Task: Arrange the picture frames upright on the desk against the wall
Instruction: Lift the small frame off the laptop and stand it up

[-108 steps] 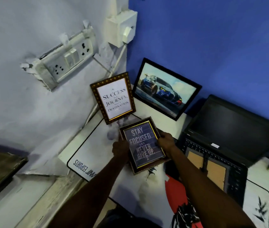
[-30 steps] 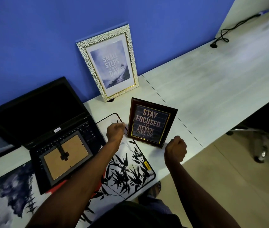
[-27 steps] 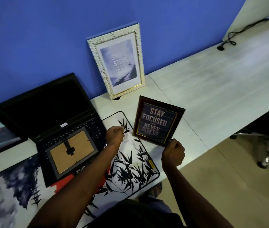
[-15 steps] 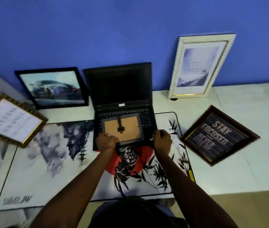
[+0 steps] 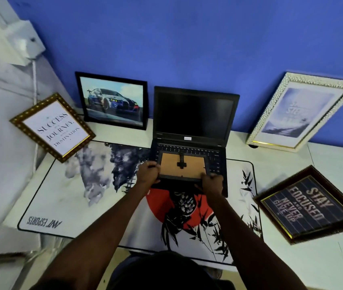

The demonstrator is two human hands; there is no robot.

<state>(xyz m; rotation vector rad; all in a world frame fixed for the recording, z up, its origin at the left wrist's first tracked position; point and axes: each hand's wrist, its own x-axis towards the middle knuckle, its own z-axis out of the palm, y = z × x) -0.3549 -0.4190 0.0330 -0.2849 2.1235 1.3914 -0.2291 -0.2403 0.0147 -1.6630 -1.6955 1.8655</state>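
Observation:
A small frame lies face down (image 5: pixel 182 166) on the laptop keyboard, its brown cardboard back and stand up. My left hand (image 5: pixel 148 172) grips its left edge and my right hand (image 5: pixel 211 183) grips its lower right corner. A car picture in a black frame (image 5: pixel 113 100) and a white-framed print (image 5: pixel 298 113) lean on the blue wall. The gold "Success" frame (image 5: pixel 53 127) leans on the left wall. The dark "Stay Focused" frame (image 5: pixel 311 204) stands apart from the wall on the desk at the right.
An open black laptop (image 5: pixel 193 118) sits mid-desk, partly on a large printed desk mat (image 5: pixel 78 197). A white switch box (image 5: pixel 27 41) with a cable is on the left wall. The white desk (image 5: pixel 323 258) stretches to the right.
Both hands left the "Stay Focused" frame at the right and moved to the face-down frame on the laptop, now gripping its edges. The view has swung back to the laptop.

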